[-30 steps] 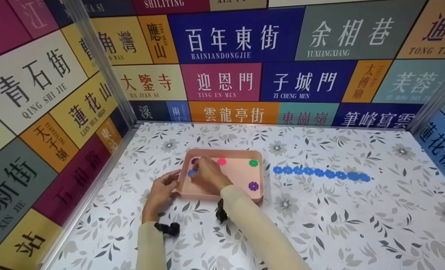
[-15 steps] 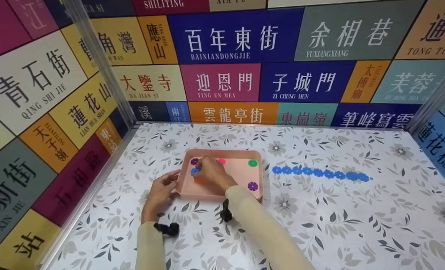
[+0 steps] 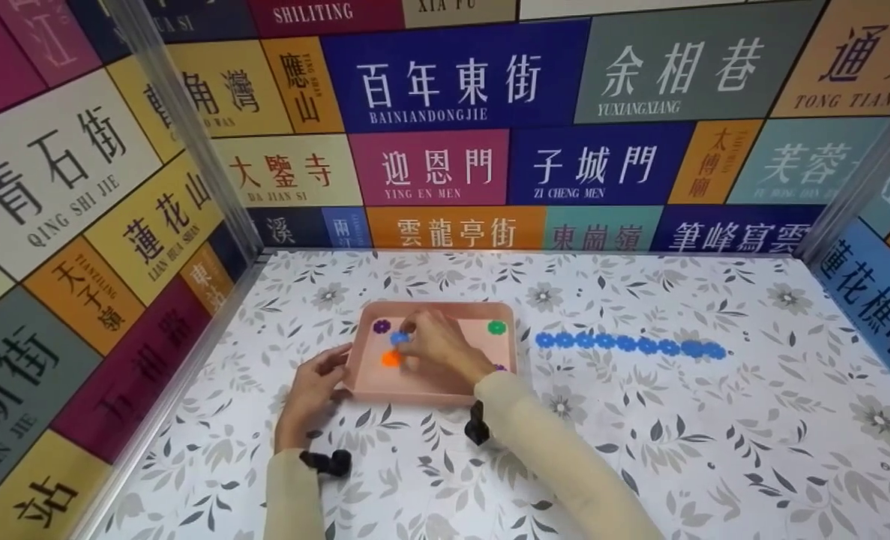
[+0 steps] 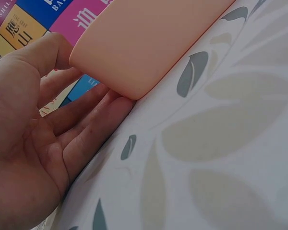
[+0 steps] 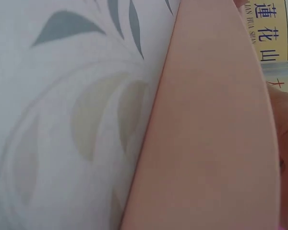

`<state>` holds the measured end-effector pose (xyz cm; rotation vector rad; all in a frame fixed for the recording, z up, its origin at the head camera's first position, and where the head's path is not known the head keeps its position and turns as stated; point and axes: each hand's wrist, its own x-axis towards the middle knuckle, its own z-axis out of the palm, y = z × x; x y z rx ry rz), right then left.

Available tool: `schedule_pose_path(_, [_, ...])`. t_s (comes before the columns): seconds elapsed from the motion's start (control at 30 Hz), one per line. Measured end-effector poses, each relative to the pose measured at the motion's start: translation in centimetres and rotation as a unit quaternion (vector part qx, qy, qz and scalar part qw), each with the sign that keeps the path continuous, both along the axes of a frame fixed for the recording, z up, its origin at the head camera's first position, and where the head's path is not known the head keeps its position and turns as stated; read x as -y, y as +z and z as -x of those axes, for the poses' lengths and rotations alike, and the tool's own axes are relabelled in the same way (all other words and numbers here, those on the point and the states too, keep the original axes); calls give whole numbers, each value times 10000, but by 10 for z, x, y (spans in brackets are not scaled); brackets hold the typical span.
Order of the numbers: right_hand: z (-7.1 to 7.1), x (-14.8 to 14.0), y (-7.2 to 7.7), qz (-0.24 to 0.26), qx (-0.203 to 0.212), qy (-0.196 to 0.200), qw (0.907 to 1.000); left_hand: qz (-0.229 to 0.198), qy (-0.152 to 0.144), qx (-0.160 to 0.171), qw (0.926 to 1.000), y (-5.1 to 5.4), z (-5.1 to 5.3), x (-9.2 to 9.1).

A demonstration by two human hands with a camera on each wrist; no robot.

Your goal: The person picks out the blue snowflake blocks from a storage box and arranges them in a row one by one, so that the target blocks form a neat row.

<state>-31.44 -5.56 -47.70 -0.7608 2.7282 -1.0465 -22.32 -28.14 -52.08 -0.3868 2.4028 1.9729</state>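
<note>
In the head view, my right hand [image 3: 445,345] reaches into a shallow pink tray [image 3: 415,395] and pinches a blue flower-shaped plastic disc [image 3: 399,339] between thumb and fingertips. Just below that lies an orange disc [image 3: 391,358]. My left hand [image 3: 316,382] rests against the tray's left wall from outside. The left wrist view shows its fingers fairly straight, touching the tray wall [image 4: 149,43] near a corner. In the right wrist view the tray's near wall [image 5: 206,124] hides most of the right hand [image 5: 287,120].
Inside the tray lie a dark purple disc [image 3: 382,326], a green disc [image 3: 496,328] and another purple disc [image 3: 500,368], partly covered by the right arm. A row of blue flower-shaped discs [image 3: 628,343] lies on the floral tablecloth [image 3: 714,420]. Sign-patterned panels [image 3: 452,82] stand behind.
My right hand has shifted right inside the tray with the blue disc, uncovering the orange disc. The pink disc is now hidden behind it. The left hand keeps its place; the view has shifted slightly.
</note>
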Motion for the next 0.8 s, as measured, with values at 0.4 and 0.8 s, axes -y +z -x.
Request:
schedule_pose_path(0.4, [-8,-43,6,212,-266,-246,9991,133,-23,171,9998,1,1,-2])
schedule_pose_path(0.8, [-12,-83,16,-106,-1082,-586,9923,212,-7,297,9993,2,-2,-2])
